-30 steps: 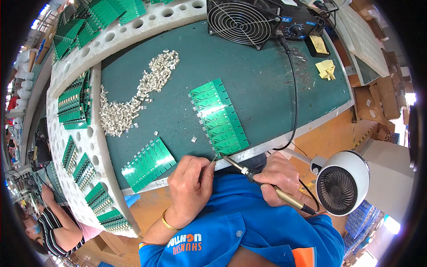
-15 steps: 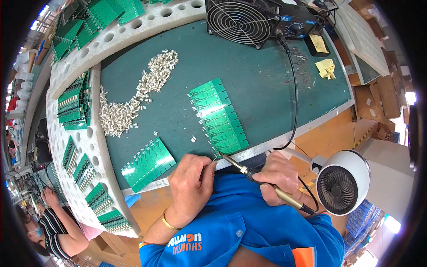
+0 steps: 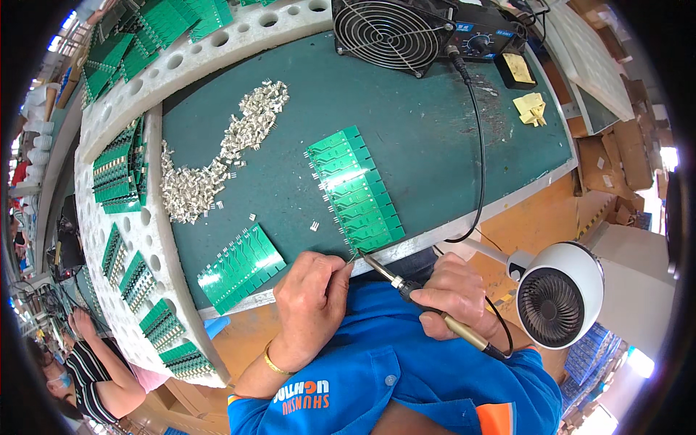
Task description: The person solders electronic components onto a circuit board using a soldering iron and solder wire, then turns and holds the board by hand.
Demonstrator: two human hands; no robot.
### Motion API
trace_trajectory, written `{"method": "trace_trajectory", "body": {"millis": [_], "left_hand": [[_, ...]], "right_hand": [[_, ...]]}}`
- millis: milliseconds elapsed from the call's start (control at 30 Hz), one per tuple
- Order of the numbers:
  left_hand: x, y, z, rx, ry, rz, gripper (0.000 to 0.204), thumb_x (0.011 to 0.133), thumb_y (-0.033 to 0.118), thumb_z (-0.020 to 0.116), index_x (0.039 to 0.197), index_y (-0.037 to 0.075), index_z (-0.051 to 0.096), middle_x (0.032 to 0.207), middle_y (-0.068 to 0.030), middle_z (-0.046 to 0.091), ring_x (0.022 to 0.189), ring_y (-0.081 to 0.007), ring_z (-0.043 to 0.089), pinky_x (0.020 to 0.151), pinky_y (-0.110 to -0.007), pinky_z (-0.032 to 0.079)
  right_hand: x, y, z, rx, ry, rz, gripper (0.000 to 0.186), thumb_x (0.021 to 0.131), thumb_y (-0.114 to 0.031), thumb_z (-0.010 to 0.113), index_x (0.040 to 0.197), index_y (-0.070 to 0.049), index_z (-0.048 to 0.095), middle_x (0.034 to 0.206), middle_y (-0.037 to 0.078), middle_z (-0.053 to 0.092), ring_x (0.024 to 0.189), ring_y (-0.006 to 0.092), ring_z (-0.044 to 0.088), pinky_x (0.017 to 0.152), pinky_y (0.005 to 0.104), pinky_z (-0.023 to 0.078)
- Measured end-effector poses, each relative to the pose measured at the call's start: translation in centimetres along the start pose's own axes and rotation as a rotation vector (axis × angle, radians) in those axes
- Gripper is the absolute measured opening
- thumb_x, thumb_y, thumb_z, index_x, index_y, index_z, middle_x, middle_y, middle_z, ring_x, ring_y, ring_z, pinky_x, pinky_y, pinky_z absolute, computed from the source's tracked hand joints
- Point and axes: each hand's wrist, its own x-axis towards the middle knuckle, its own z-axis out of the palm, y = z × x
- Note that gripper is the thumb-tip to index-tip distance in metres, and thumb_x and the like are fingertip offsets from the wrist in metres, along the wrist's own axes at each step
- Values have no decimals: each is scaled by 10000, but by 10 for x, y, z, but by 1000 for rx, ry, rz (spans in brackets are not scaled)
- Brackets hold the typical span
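Observation:
My right hand [image 3: 455,296] is closed round the handle of a soldering iron [image 3: 464,332]. The iron's tip meets the near end of a green circuit board panel [image 3: 357,190], by the table's front edge. Beside that tip, my left hand [image 3: 312,293] pinches a thin strand of solder wire [image 3: 353,257], mostly hidden by the fingers. Small white pin connectors line the panel's left edge. A second green panel [image 3: 243,268] with similar connectors lies left of my left hand. Between the two panels sits a loose white connector [image 3: 314,226].
A pile of white connectors [image 3: 192,190] spreads over the green table. White foam racks [image 3: 154,217] with boards border its left. A black fan [image 3: 391,36], soldering station [image 3: 482,43] and yellow sponge [image 3: 518,69] stand at the back. A white fan [image 3: 554,297] is at right; a co-worker [image 3: 101,370] sits left.
My right hand and the iron's handle have dropped slightly toward me, while the tip stays at the panel's near end. My left hand has hardly moved.

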Motion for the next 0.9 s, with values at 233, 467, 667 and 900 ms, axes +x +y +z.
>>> {"method": "trace_trajectory", "body": {"millis": [233, 467, 667, 900], "left_hand": [[-1, -2, 1, 7, 3, 16, 129, 775, -27, 754, 804, 10, 634, 699, -87, 581, 578, -187, 558, 502, -300, 429], [0, 1, -1, 9, -21, -15, 133, 757, -29, 751, 804, 29, 640, 728, -113, 593, 612, -271, 601, 533, -353, 477], [0, 1, 0, 14, -8, -7, 121, 775, -24, 753, 802, 12, 640, 709, -90, 583, 580, -189, 558, 505, -300, 433], [-2, -1, 0, 1, -9, -12, 119, 777, -27, 752, 806, 6, 641, 713, -94, 584, 586, -191, 562, 510, -296, 438]], "right_hand": [[0, -2, 0, -11, -10, -17, 259, 814, -199, 752, 994, -40, 655, 660, 18, 597, 532, 177, 545, 525, 321, 384], [0, -2, -1, -8, -28, -16, 253, 812, -191, 749, 989, -40, 649, 652, 18, 589, 529, 178, 542, 522, 322, 383], [0, -2, -1, -16, -16, -18, 232, 808, -172, 741, 977, -43, 650, 645, 17, 585, 522, 176, 536, 523, 322, 384], [-3, -2, -2, -11, 13, -15, 201, 814, -161, 722, 964, -46, 655, 647, 15, 586, 520, 177, 532, 525, 321, 388]]}}
